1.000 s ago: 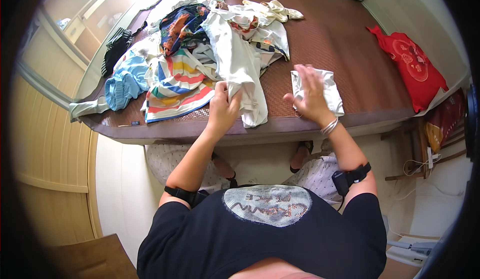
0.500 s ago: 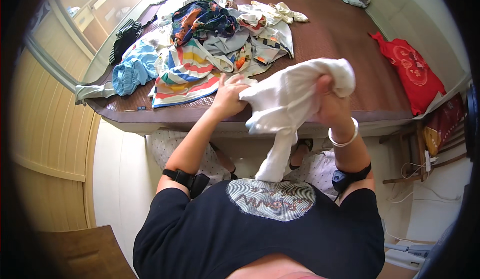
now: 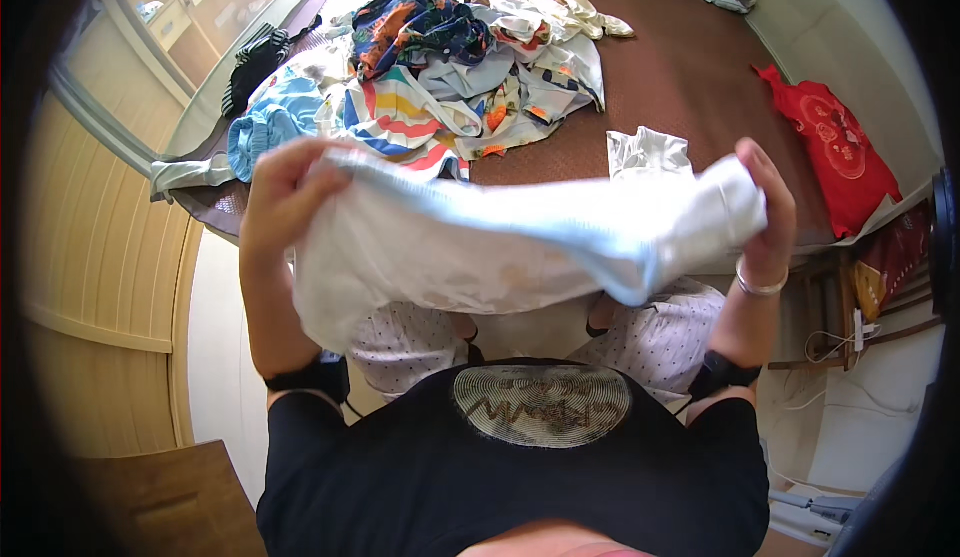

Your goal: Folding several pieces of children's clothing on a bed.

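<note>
Left hand [image 3: 285,192] and right hand [image 3: 765,207] each clamp an end of the white garment [image 3: 500,242], stretched between them. Keep it taut and level (probably a shirt; its shape is hard to read).

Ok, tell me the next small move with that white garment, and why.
Probably lower the white garment flat onto the bare brown table: left hand and right hand hold it stretched in the air, bunched, while the clothes pile sits farther back.

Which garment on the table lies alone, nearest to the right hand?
The small white garment, crumpled apart from the colourful pile, just beyond the right hand.
</note>
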`<control>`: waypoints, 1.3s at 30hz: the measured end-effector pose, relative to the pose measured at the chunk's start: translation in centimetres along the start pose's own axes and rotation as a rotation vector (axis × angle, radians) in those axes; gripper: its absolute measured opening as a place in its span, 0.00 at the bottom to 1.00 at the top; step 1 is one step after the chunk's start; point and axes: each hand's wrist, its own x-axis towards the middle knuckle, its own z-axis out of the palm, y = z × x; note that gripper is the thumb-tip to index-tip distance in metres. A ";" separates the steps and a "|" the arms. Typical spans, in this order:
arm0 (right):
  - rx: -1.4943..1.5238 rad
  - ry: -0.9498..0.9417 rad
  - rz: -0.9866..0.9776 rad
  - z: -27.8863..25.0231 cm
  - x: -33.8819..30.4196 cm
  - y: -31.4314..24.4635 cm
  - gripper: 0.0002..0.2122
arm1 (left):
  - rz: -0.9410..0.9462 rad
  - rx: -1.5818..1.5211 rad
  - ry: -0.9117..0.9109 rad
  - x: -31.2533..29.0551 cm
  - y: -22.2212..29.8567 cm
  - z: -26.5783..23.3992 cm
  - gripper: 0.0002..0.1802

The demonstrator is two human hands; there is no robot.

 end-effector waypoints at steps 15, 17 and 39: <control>-1.806 0.534 0.521 -9.7 9.6 15.6 0.29 | -0.700 1.063 0.087 1.6 -14.8 6.4 0.37; -1.866 0.472 0.563 -9.3 10.1 16.0 0.28 | -0.769 1.025 0.062 1.3 -15.0 5.8 0.36; -1.394 0.161 0.366 -8.4 13.3 20.7 0.24 | -0.565 0.537 -0.013 7.6 -14.8 10.9 0.28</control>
